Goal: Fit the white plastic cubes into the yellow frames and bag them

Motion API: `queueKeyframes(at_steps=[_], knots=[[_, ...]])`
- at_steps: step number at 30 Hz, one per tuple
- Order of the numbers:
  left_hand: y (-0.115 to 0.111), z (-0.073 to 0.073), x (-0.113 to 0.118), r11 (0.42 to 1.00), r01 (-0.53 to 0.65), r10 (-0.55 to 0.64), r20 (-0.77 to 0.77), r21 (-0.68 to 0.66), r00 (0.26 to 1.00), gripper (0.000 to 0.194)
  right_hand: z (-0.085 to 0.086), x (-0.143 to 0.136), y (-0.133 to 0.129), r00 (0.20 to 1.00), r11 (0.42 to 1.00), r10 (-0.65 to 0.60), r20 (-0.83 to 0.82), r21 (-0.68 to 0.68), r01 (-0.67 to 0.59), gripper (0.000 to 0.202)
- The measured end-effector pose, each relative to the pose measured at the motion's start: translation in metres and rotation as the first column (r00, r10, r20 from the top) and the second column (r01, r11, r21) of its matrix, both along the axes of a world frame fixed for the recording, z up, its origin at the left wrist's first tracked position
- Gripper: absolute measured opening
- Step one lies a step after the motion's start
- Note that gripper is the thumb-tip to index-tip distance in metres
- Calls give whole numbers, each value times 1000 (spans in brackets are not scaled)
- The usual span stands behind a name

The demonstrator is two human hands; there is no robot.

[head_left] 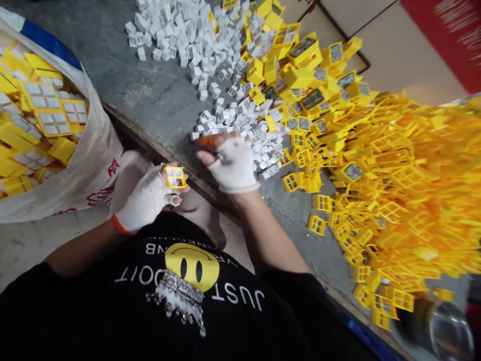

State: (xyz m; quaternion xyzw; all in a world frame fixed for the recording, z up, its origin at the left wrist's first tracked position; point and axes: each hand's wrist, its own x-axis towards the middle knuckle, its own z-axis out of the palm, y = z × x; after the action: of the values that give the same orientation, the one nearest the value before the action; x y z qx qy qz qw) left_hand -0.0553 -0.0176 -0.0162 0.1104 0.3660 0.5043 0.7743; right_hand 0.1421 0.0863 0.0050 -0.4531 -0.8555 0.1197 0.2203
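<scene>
My left hand (148,195), in a white fingerless glove with an orange cuff, is closed on a small yellow window-like frame (176,177). White pieces fill at least some of its square openings. My right hand (233,163), gloved the same way, is over the near edge of a heap of small white hollow cubes (259,123). It is smeared by motion; the thumb and the forefinger, which has an orange covering, are apart, and I make out nothing between them. Several loose yellow frames (300,155) lie to the right of that hand.
A white woven sack (101,150) at left holds yellow pieces with white squares (47,108). A large pile of yellow frames (413,200) covers the right of the grey work surface (150,105). Yellow block-like housings (300,75) and more white cubes (180,30) lie farther back. A clear round container (451,331) stands lower right.
</scene>
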Motion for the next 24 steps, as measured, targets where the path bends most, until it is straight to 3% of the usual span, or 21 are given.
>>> queueKeyframes(at_steps=[2, 4, 6, 9, 11, 16, 21, 24], knots=[[3, -1, -3, 999, -29, 30, -29, 13, 999, 45, 0, -10, 27, 964, 987, -161, 213, 38, 156, 32], [4, 0, -6, 997, -71, 72, -58, 27, 996, 45, 0, -21, 43, 930, 983, -182, 319, 68, 170, 30], [3, 1, -8, 994, -99, 103, -86, 46, 991, 44, 1, -26, 44, 932, 988, -155, 328, 71, 140, 25], [0, 5, -10, 990, -112, 121, -103, 85, 987, 40, 3, -18, 18, 970, 995, -95, 222, 47, 86, 21], [-2, 8, -9, 988, -117, 128, -112, 105, 985, 38, 4, -5, -7, 998, 999, -19, 55, 48, 16, 23], [-3, 20, 7, 977, -101, 131, -152, 189, 980, 36, -2, 16, -57, 959, 992, 69, -275, 118, -38, 30], [-3, 27, 23, 983, -11, 37, -141, 184, 989, 37, -1, 27, -71, 888, 979, 159, -433, 188, -83, 16], [-1, 29, 29, 988, 52, -35, -118, 146, 992, 36, 0, 39, -71, 879, 957, 197, -434, 280, -76, 13]])
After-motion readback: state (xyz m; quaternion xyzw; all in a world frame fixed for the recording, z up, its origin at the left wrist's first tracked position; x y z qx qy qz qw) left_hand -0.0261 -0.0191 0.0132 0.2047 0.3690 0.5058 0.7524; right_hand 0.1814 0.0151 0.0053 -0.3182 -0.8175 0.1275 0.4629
